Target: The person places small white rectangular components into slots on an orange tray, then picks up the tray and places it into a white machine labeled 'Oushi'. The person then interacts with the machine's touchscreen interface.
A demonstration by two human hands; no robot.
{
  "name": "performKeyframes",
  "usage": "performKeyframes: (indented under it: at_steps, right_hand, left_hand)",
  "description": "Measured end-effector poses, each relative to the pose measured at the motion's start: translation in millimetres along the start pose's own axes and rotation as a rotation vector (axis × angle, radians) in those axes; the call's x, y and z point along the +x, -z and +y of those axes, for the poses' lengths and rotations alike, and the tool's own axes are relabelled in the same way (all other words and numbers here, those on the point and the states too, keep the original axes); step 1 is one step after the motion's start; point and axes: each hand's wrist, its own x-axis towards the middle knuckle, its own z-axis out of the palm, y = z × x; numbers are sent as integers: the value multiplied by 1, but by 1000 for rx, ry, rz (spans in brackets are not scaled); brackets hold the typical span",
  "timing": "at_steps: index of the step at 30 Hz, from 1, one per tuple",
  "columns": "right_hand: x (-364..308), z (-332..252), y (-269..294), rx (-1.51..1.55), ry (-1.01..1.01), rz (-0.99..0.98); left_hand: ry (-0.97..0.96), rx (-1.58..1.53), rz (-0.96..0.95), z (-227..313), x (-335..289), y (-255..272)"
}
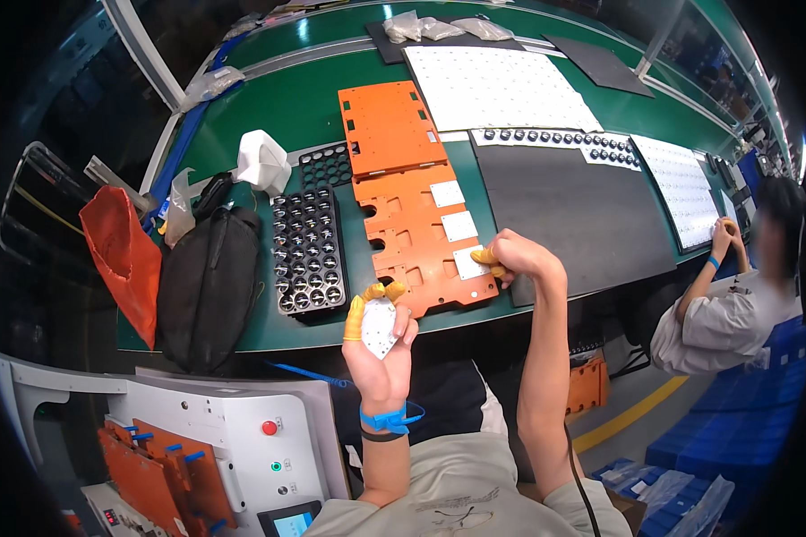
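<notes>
the nearest of three white square plates [465, 265] lies on the orange fixture board [421, 291], just left of the right hand [521, 258], whose yellow-sheathed fingertips touch its right side — whether they pinch or merely press, i cannot tell. the left hand [378, 369], farther from that square, grasps a white perforated plate [379, 328] — long axis roughly away from the body — nearer the person and left of the squares' column, which follows the board's length.
</notes>
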Motion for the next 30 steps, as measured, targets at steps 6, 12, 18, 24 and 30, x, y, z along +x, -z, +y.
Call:
performKeyframes:
  at_steps: [6, 12, 18, 24, 30]
  right_hand:
    - [-1, 14, 1, 157, 45, 40]
    - [1, 27, -4, 205, 210, -66]
    - [-2, 29, -4, 188, 244, -24]
    - [7, 21, 11, 129, 156, -128]
    - [8, 15, 12, 126, 140, -167]
  left_hand:
    - [-84, 652, -38, 0, -6, -9]
    - [-602, 1964, -343, -29, 27, -33]
    - [-698, 2114, -586, -53, 50, -11]
    - [-709, 2198, -603, -56, 48, -7]
    - [-599, 2243, -657, -52, 50, -14]
